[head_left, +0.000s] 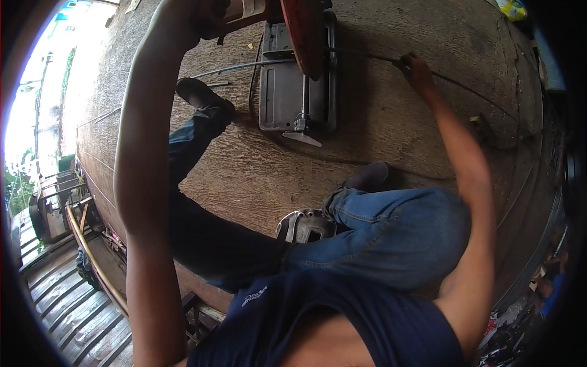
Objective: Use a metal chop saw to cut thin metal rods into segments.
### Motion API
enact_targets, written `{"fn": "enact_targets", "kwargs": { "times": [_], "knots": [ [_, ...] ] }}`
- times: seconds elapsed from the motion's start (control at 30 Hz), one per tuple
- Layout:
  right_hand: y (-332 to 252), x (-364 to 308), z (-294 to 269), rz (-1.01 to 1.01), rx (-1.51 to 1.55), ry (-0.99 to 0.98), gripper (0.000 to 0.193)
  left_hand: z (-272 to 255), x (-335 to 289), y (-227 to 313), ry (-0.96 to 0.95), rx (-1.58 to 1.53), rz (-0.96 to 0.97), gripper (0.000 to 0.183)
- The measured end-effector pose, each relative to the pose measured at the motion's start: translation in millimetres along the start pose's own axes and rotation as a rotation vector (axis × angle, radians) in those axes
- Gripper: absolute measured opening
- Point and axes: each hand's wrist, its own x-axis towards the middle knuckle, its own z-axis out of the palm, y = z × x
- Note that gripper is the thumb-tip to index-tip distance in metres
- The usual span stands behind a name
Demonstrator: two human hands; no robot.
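Floor: brown, rough-textured floor [397,134] runs out all round the saw base [284,92]. Most of the room to move is on the base's right; far off to its left the floor's edge meets bright daylight.

Legs: blue jeans [379,235] spread on the near side of the base. Left shoe [205,98] sits just left of it, right shoe [368,176] off its near right corner, with a silver-and-black thing [306,227] near that shoe (mask, maybe? half hidden by the leg).

Saw base: dark grey and boxy, metal clamp [301,122] at its near end.

Saw arm: orange saw arm [266,12] reaches in over the base's far end, its reddish guard [302,37] hanging above.

Rod: thin rod [254,65] lies crosswise over the base and sticks out both sides; the guard hides the middle. The right part goes through the right-hand grip and carries on past it.

Left hand: left hand [211,18] is beyond the base's far left corner, arm stretched long, fingers closed round the saw arm's end (dark up there, picture edge cuts it off).

Right hand: right hand [417,72] is well right of the base, elbow bent outward, fingers pinched together on the rod.
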Motion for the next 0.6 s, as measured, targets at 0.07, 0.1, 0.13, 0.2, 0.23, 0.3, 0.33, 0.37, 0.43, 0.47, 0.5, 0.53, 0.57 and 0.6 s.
{"fn": "enact_targets", "kwargs": {
  "times": [0.07,0.1,0.13,0.2,0.23,0.3,0.33,0.37,0.43,0.47,0.5,0.53,0.57,0.6],
  "knots": [
    [-0.3,4.4,1.6,-0.005,0.003,0.019,0.024,0.4,-0.1,0.2,0.001,-0.003,0.005,0.040],
    [-1.3,7.2,1.9,-0.011,0.006,0.040,0.024,-0.2,-0.2,-0.2,0.002,-0.002,0.007,0.040],
    [-1.9,9.3,1.3,-0.012,0.009,0.041,0.024,-0.9,-0.3,-0.5,0.003,-0.001,0.009,0.040],
    [-0.4,12.1,0.1,-0.008,0.010,0.024,0.025,-1.3,0.2,-0.8,0.005,-0.002,0.014,0.040],
    [0.9,12.5,0.8,-0.006,0.010,0.024,0.025,-0.9,0.8,-0.9,0.006,-0.005,0.018,0.040],
    [2.6,12.5,2.4,-0.015,-0.016,0.020,0.021,-0.1,1.4,-0.8,0.007,-0.009,0.025,0.040],
    [2.8,12.4,3.6,-0.014,-0.016,0.019,0.021,0.2,1.3,-0.6,0.008,-0.012,0.027,0.040],
    [3.0,12.3,4.8,-0.026,0.006,0.040,0.024,0.8,1.3,-0.4,0.009,-0.014,0.030,0.040],
    [5.2,12.0,6.1,-0.037,0.026,0.061,0.026,1.4,1.7,0.1,0.013,-0.020,0.036,0.040],
    [6.3,11.5,6.7,-0.039,0.022,0.069,0.025,1.7,2.0,0.4,0.014,-0.023,0.040,0.040],
    [5.5,11.8,7.3,-0.042,0.020,0.077,0.025,1.6,1.9,0.1,0.016,-0.025,0.042,0.040],
    [5.1,12.0,7.4,-0.042,0.021,0.077,0.025,1.5,1.9,-0.1,0.017,-0.027,0.044,0.040],
    [4.8,12.1,7.4,-0.038,0.012,0.070,0.025,1.5,1.9,-0.3,0.018,-0.028,0.046,0.040],
    [4.8,11.8,7.3,-0.032,0.003,0.063,0.025,1.6,2.0,-0.4,0.020,-0.031,0.049,0.040]
  ]
}}
